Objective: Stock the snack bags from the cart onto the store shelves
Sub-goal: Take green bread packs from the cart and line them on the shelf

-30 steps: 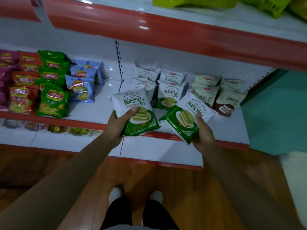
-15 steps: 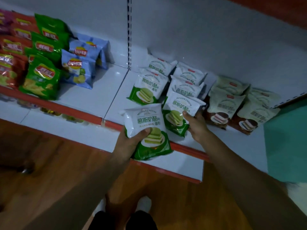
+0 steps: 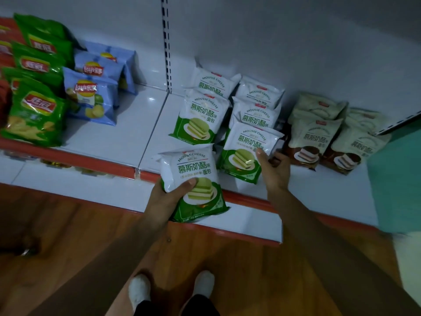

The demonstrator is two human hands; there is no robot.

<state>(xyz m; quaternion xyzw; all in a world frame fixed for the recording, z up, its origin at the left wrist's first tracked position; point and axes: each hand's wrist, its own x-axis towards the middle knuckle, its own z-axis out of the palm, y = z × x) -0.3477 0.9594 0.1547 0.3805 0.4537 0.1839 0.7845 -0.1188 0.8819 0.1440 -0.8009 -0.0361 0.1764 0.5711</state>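
Observation:
My left hand (image 3: 164,201) grips a green-and-white mousse cheese bread bag (image 3: 191,176), held upright just in front of the red shelf edge. A second identical bag (image 3: 246,147) lies on the white shelf (image 3: 127,137) at the front of the right green column. My right hand (image 3: 274,169) is at that bag's lower right corner, thumb on its face and fingers curled at its edge. Behind it several more green bread bags (image 3: 200,115) lie in two columns back to the wall.
Brown-and-cream bread bags (image 3: 316,135) lie right of the green ones. Blue chip bags (image 3: 91,96) and green chip bags (image 3: 34,110) fill the left bay. A lower shelf (image 3: 250,226) juts out beneath. My feet stand on the wooden floor (image 3: 68,236).
My right hand has carried its bag forward and laid it on the shelf in front of the right green column. My left hand has kept its bag near the shelf edge. The view has tilted down.

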